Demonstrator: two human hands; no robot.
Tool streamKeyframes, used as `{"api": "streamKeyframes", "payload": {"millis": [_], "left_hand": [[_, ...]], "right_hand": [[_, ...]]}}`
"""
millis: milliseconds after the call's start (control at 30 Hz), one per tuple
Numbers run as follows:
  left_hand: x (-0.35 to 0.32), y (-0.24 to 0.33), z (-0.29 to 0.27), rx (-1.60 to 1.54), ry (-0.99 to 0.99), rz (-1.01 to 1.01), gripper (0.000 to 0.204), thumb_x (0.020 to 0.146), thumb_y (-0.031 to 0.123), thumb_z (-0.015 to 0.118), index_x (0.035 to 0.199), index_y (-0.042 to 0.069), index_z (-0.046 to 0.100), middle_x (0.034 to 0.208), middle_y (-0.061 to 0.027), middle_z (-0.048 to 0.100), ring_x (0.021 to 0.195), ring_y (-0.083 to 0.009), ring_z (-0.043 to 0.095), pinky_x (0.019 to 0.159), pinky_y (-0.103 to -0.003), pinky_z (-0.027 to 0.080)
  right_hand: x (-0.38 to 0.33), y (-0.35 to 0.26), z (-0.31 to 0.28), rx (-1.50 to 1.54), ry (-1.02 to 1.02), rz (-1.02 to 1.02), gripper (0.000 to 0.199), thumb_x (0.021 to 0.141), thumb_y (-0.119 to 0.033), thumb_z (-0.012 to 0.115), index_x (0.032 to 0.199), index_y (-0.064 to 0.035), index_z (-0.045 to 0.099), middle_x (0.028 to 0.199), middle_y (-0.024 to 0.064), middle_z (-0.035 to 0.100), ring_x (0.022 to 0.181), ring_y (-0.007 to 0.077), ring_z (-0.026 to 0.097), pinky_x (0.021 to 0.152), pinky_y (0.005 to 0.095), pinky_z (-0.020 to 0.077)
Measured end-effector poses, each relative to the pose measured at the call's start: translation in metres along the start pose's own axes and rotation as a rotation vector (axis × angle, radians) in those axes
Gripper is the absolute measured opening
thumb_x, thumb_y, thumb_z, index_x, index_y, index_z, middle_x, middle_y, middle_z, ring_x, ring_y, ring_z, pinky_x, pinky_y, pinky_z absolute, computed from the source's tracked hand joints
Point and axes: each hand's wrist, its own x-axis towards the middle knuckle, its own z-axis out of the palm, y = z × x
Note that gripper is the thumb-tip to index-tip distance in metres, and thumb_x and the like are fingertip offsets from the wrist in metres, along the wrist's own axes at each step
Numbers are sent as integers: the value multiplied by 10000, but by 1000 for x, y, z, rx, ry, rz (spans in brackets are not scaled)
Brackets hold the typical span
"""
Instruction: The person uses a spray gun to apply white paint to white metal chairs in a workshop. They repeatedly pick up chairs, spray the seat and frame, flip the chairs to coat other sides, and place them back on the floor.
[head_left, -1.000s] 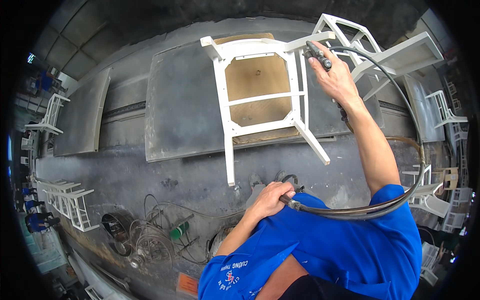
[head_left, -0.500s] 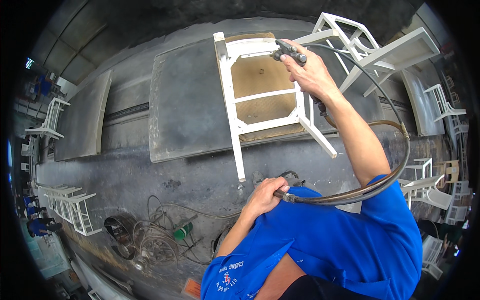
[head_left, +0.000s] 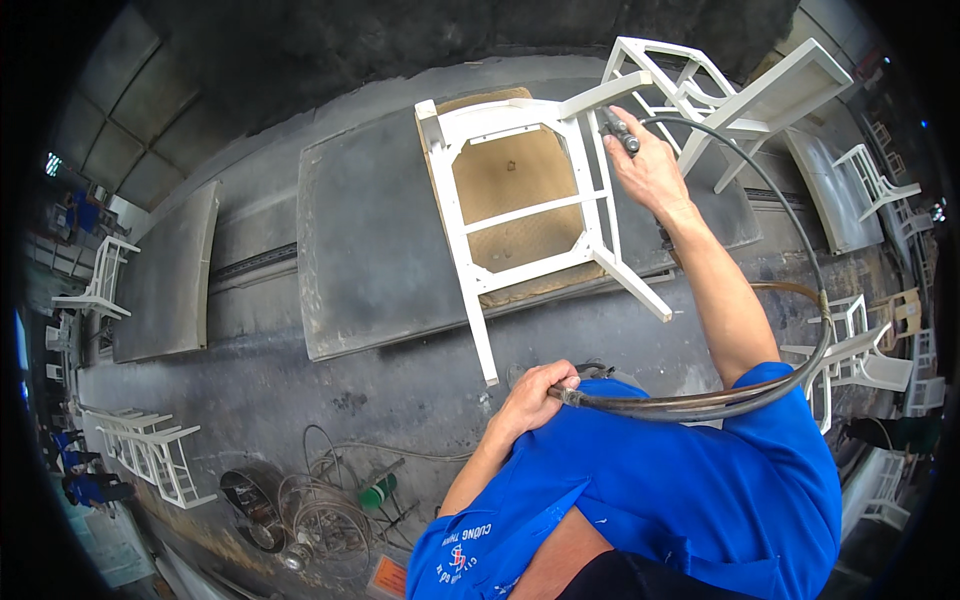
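A white wooden chair frame (head_left: 520, 270) lies legs-up on a brown board (head_left: 512, 165), which rests on a dark flat panel (head_left: 375, 230). My right hand (head_left: 650, 175) is closed around a spray gun (head_left: 622, 135) beside the frame's right side rail, close to its upper right leg. Two hoses run from the gun in a loop past my right arm. Near my waist, my left hand (head_left: 538, 395) grips the hose (head_left: 670, 407). The gun's trigger and lower part are mostly hidden by my right hand.
More white chairs (head_left: 725, 100) stand beyond the panel at the right. Stacked white frames (head_left: 150, 450) sit at the left. On the floor, coiled hoses (head_left: 325, 510) lie by a dark drum (head_left: 252, 505) and a green cylinder (head_left: 378, 492). Other people (head_left: 90, 488) are at the far left.
My right hand has moved the spray gun right, from over the frame's top rail to beside its right side. My left hand keeps its grip on the hose. The view has shifted slightly.
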Motion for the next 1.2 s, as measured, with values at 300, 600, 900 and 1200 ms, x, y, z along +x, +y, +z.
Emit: {"api": "streamKeyframes", "payload": {"millis": [300, 600, 900, 1200], "left_hand": [[13, -5, 29, 34, -81, -156, 236, 1070, 267, 600, 981, 54, 645, 805, -112, 670, 750, -224, 605, 706, -376, 492], [61, 10, 105, 75, -46, -209, 220, 1052, 250, 626, 994, 44, 678, 831, -113, 675, 771, -235, 629, 718, -378, 501], [166, 78, 244, 245, -199, 10, 216, 870, 85, 731, 1082, 53, 704, 1022, -133, 738, 954, -353, 707, 819, -461, 556], [196, 119, 300, 254, -192, -346, 306, 866, 152, 797, 1147, 55, 724, 1109, -149, 746, 934, -326, 724, 796, -412, 572]], "right_hand": [[-17, -8, 23, 380, -186, -56, 476, 1010, -318, 654, 1470, -211, 590, 1051, 156, 757, 953, 261, 715, 919, 390, 544], [-48, 90, -82, 653, -199, -52, 505, 1021, -230, 658, 1516, -200, 564, 877, -13, 665, 713, 75, 602, 638, 281, 550], [21, 251, -150, 668, -234, 93, 515, 1017, -350, 643, 1508, -213, 568, 867, -10, 663, 696, 93, 624, 564, 287, 518], [62, 318, -142, 648, -430, 32, 512, 1014, -358, 630, 1504, -224, 566, 903, 36, 692, 680, 145, 629, 672, 356, 545]]}}
